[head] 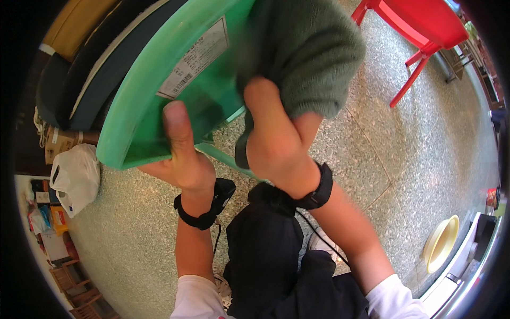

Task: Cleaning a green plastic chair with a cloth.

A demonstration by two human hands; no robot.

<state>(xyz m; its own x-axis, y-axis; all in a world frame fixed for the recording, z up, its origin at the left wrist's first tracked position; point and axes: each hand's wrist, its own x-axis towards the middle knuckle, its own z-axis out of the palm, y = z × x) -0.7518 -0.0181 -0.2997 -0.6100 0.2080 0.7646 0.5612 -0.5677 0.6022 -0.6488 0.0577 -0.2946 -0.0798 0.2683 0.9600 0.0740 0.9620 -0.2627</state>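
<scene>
My left hand [181, 151] grips the edge of a green plastic chair or stool [139, 103], its thumb on the underside beside a printed label [195, 56]. My right hand [275, 131] is closed on a dark green-grey cloth [318, 56], which is bunched over the hand and lies against the green plastic. The cloth hides most of the right fingers, and part of it is blurred. Black bands with small devices are strapped round both wrists.
A red plastic chair [422, 24] stands at the upper right, a yellow basin [441, 244] at the lower right. On the left are a white plastic bag [77, 175], a cardboard box [59, 141] and dark cushioned furniture [107, 75]. A thin black cable hangs near each forearm.
</scene>
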